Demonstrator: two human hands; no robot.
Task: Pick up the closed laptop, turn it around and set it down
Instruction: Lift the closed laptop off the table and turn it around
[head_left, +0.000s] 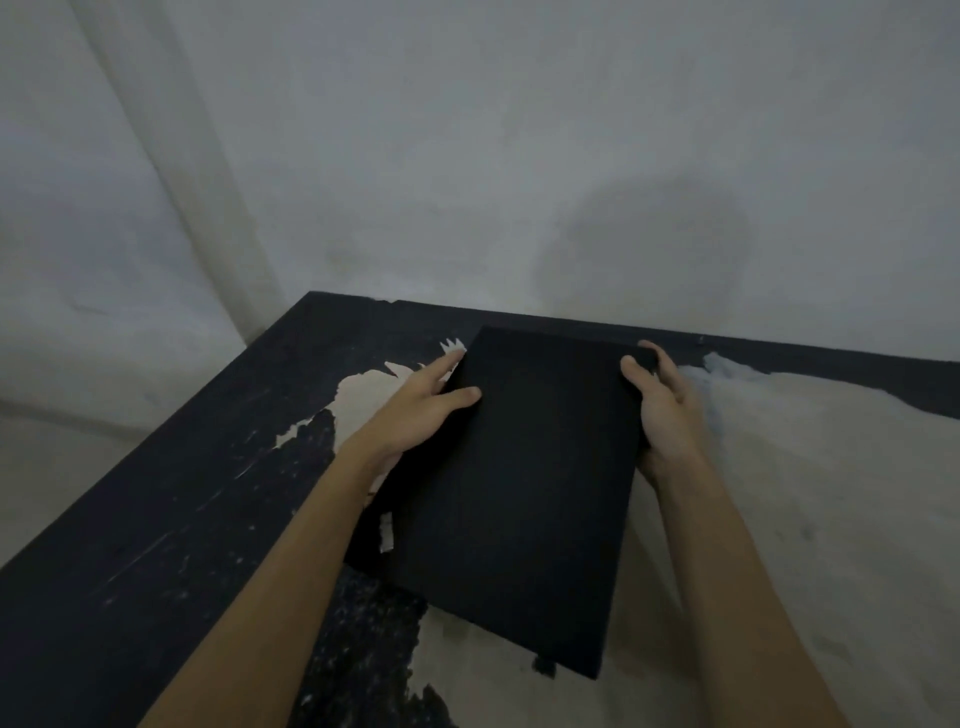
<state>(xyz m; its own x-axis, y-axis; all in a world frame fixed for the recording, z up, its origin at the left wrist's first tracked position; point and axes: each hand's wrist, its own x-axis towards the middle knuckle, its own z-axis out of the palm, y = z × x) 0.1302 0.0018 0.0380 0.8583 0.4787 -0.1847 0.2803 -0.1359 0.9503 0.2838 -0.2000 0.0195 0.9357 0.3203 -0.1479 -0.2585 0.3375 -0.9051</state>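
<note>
A closed black laptop (519, 488) is in the middle of the head view, its long side running away from me, over a worn table (156, 519). My left hand (415, 410) grips its left edge, thumb on top and fingers along the side. Its far right corner sits in my right hand (665, 410), thumb on the lid and fingers curled behind the corner. The laptop's near edge seems slightly raised above the tabletop, with a shadow below it.
The table is black with large patches of peeled pale surface (805, 493) on the right and centre. A grey wall (519, 156) stands right behind the table's far edge. The table's left edge drops to a pale floor (41, 467).
</note>
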